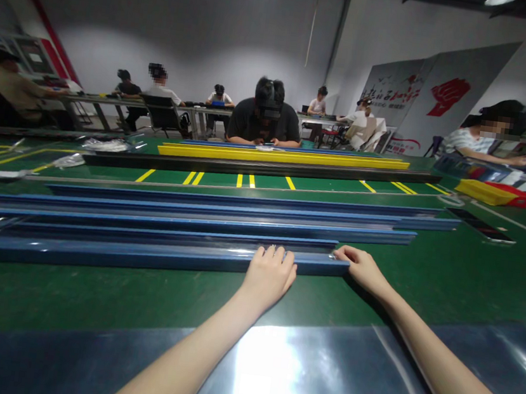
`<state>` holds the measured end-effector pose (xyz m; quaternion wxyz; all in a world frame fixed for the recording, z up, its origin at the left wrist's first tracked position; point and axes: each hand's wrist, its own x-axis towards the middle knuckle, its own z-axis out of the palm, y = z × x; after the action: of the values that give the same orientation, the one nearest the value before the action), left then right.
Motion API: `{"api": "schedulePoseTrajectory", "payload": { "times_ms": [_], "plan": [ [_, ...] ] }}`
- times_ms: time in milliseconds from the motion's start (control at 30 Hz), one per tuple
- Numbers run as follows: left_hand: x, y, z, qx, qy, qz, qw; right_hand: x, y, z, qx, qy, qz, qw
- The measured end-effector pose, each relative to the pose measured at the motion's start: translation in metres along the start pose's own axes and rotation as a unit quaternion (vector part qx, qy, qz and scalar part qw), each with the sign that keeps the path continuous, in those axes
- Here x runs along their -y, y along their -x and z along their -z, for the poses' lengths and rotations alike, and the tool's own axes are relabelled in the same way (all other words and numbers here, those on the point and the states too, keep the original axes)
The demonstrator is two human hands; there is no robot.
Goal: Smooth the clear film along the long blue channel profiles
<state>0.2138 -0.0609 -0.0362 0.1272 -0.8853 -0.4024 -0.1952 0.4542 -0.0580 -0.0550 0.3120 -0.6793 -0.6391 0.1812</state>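
Down at the right-hand end, the left hand [268, 276] curls its fingers over the long blue film-wrapped rail [140, 257], clamped on. The right hand [363, 268] touches its tip, but I can't tell if it's pinching. The rail lies flat on the green table [449, 277], with more blue rails [222, 217] just behind.

Blue rails [168, 224] bar the middle; the right side lies open
The stacked blue rails span the left and centre of the green table [454, 278]. Right of their ends the table is bare as far as a phone [482, 227]. A glossy plastic sheet [343, 360] lies flat over the near edge.
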Motion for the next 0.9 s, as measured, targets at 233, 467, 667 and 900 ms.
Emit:
{"api": "schedulePoseTrajectory", "payload": {
  "times_ms": [233, 467, 667, 900],
  "plan": [
    [0.005, -0.008, 0.017, 0.08, 0.032, 0.015, 0.996, 0.001, 0.0, 0.001, 0.004, 0.009, -0.006, 1.0],
    [0.018, -0.01, 0.02, 0.082, 0.146, 0.039, 0.985, 0.001, -0.001, 0.0, 0.002, 0.012, 0.003, 1.0],
    [0.026, -0.011, 0.014, 0.071, 0.226, 0.047, 0.97, 0.002, -0.001, 0.0, -0.005, 0.008, 0.004, 1.0],
    [0.025, -0.013, 0.012, 0.068, 0.23, 0.063, 0.969, 0.004, 0.0, 0.001, -0.006, -0.012, -0.012, 1.0]
  ]
}}
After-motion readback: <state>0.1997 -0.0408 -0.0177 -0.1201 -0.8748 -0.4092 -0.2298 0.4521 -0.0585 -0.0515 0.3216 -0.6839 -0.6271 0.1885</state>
